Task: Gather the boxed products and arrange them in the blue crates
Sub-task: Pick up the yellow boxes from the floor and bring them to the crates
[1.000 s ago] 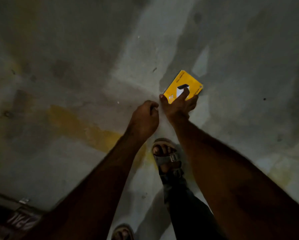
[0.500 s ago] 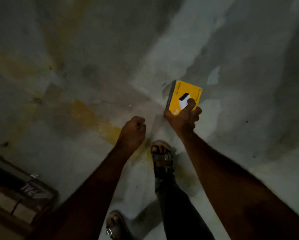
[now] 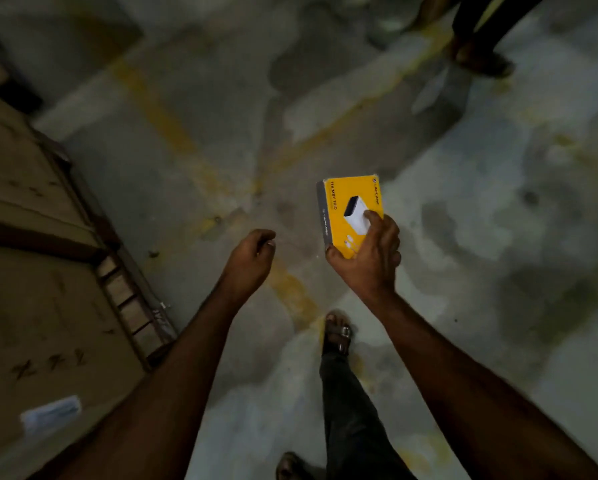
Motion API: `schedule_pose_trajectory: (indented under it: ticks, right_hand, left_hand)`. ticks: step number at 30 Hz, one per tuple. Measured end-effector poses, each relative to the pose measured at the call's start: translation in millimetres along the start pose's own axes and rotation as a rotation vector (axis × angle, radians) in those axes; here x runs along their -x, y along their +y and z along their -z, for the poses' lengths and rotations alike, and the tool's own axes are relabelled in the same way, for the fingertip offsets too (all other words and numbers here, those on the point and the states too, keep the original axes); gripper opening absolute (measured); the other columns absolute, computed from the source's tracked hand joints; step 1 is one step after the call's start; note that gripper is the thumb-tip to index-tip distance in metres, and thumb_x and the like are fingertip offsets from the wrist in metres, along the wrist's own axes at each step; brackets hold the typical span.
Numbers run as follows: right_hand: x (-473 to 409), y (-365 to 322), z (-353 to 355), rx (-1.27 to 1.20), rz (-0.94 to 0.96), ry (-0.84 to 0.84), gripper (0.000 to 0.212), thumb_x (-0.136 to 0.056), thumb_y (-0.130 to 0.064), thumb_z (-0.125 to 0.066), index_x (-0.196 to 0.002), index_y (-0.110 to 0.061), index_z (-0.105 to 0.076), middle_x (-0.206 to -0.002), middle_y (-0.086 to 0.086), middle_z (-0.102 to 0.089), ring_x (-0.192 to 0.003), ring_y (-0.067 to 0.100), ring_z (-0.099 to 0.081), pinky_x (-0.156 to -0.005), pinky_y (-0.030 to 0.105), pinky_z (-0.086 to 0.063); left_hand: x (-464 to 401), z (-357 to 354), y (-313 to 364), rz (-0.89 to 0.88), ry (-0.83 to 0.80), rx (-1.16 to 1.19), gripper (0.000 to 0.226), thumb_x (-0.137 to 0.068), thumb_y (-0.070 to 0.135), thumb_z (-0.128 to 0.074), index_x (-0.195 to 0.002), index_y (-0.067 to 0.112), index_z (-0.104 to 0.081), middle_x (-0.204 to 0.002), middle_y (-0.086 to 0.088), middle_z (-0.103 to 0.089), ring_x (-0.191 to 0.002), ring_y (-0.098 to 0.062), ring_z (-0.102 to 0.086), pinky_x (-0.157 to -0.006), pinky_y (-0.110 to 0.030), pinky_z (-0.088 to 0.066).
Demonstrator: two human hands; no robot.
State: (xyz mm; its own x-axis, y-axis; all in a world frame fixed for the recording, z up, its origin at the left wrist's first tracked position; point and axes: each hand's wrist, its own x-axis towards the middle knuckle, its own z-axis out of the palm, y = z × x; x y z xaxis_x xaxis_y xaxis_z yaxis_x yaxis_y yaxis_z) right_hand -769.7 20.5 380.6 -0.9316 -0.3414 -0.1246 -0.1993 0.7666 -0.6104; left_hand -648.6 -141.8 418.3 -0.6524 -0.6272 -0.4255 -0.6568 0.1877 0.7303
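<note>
fingers of the right hand [image 3: 368, 258] curl round the lower end of a yellow box [image 3: 351, 211], thumb pressed flat on its printed front, holding it up off the floor [image 3: 498, 271] with its grey side facing left. the left hand [image 3: 250, 259] hangs beside it, apart from the box, fingers loosely curled with nothing in them. cardboard cartons [image 3: 31, 271] sit at the left on a wooden pallet [image 3: 134, 306]. a sandalled foot [image 3: 337, 332] stands below the hands.
</note>
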Motion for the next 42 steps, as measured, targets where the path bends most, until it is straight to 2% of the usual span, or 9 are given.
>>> schedule_pose_trajectory:
  ticks: [5,10,16,18,21,23,28,36,42]
  right_hand:
    - [113.3,-70.4,37.4,0.098,0.294,0.033,0.092,-0.059,-0.069,-0.054,-0.136,-0.024,-0.035,-0.139,0.011,-0.035,-0.122,0.033,-0.040,-0.092,0.049,-0.039]
    - [236.3,-146.6,39.7,0.074,0.558,-0.058,0.091,-0.059,-0.069,-0.055,-0.136,-0.024,-0.036,-0.135,0.011,-0.036,-0.121,0.034,-0.040,-0.091,0.048,-0.040]
    - [362.9,-225.1,3.4,0.024,0.953,-0.395,0.089,-0.059,-0.064,-0.062,-0.136,-0.028,-0.034,-0.138,0.008,-0.034,-0.126,0.031,-0.040,-0.096,0.047,-0.044]
    - [401.2,-244.6,-11.6,0.024,1.099,-0.512,0.089,-0.059,-0.062,-0.064,-0.136,-0.029,-0.035,-0.139,0.005,-0.033,-0.128,0.029,-0.039,-0.098,0.046,-0.043]
    - [455.9,-280.5,-33.2,0.040,1.250,-0.634,0.089,-0.060,-0.062,-0.065,-0.137,-0.031,-0.034,-0.142,0.002,-0.029,-0.125,0.027,-0.040,-0.099,0.041,-0.041]
    - [491.0,-307.1,-48.8,0.041,1.324,-0.699,0.089,-0.061,-0.065,-0.063,-0.138,-0.033,-0.032,-0.142,0.001,-0.027,-0.123,0.025,-0.040,-0.098,0.038,-0.041]
    - [577.2,-373.3,-97.4,-0.040,1.472,-0.846,0.086,-0.062,-0.066,-0.063,-0.136,-0.038,-0.029,-0.142,-0.002,-0.023,-0.122,0.024,-0.040,-0.096,0.036,-0.043]
    - [731.2,-505.2,-180.1,-0.242,1.586,-1.044,0.085,-0.062,-0.069,-0.058,-0.138,-0.037,-0.035,-0.140,-0.006,-0.025,-0.124,0.020,-0.040,-0.098,0.038,-0.043]
    - [862.6,-577.3,-223.6,-0.384,1.644,-1.187,0.078,-0.064,-0.062,-0.064,-0.133,-0.033,-0.041,-0.133,-0.005,-0.032,-0.118,0.021,-0.049,-0.096,0.041,-0.047]
  left_hand:
    - [131.1,81.9,-36.6,-0.050,0.194,0.135,0.029,-0.100,0.016,-0.049,-0.126,0.008,-0.058,-0.123,-0.010,-0.062,-0.114,-0.020,-0.057,-0.094,-0.024,-0.041]
    - [285.0,175.8,-106.6,-0.052,0.366,0.208,0.028,-0.099,0.009,-0.050,-0.125,0.004,-0.058,-0.119,-0.006,-0.061,-0.114,-0.019,-0.057,-0.094,-0.025,-0.042]
    - [431.0,252.9,-173.5,0.058,0.544,0.260,0.027,-0.099,0.014,-0.050,-0.124,0.010,-0.060,-0.115,-0.002,-0.063,-0.109,-0.018,-0.059,-0.095,-0.032,-0.047]
    - [469.4,270.5,-195.7,0.067,0.612,0.266,0.024,-0.099,0.014,-0.050,-0.120,0.011,-0.062,-0.112,-0.003,-0.065,-0.106,-0.017,-0.060,-0.089,-0.030,-0.048]
    - [522.5,307.1,-231.7,0.173,0.863,0.301,0.022,-0.100,0.018,-0.047,-0.117,0.013,-0.061,-0.108,-0.002,-0.064,-0.103,-0.017,-0.060,-0.078,-0.025,-0.044]
    - [554.8,332.2,-257.4,0.240,1.005,0.280,0.024,-0.101,0.020,-0.046,-0.118,0.012,-0.061,-0.108,-0.003,-0.065,-0.104,-0.019,-0.060,-0.083,-0.030,-0.048]
    - [615.8,396.1,-316.8,0.321,1.137,0.258,0.027,-0.101,0.024,-0.047,-0.122,0.013,-0.060,-0.110,-0.003,-0.064,-0.104,-0.019,-0.059,-0.094,-0.042,-0.050]
    - [717.6,501.4,-414.4,0.466,1.348,0.239,0.014,-0.101,0.026,-0.046,-0.101,0.025,-0.060,-0.093,0.009,-0.062,-0.089,-0.011,-0.058,-0.071,-0.028,-0.045]
    - [819.7,549.9,-486.7,0.643,1.496,0.197,0.019,-0.099,0.021,-0.050,-0.109,0.014,-0.064,-0.098,0.002,-0.063,-0.096,-0.016,-0.059,-0.080,-0.029,-0.043]
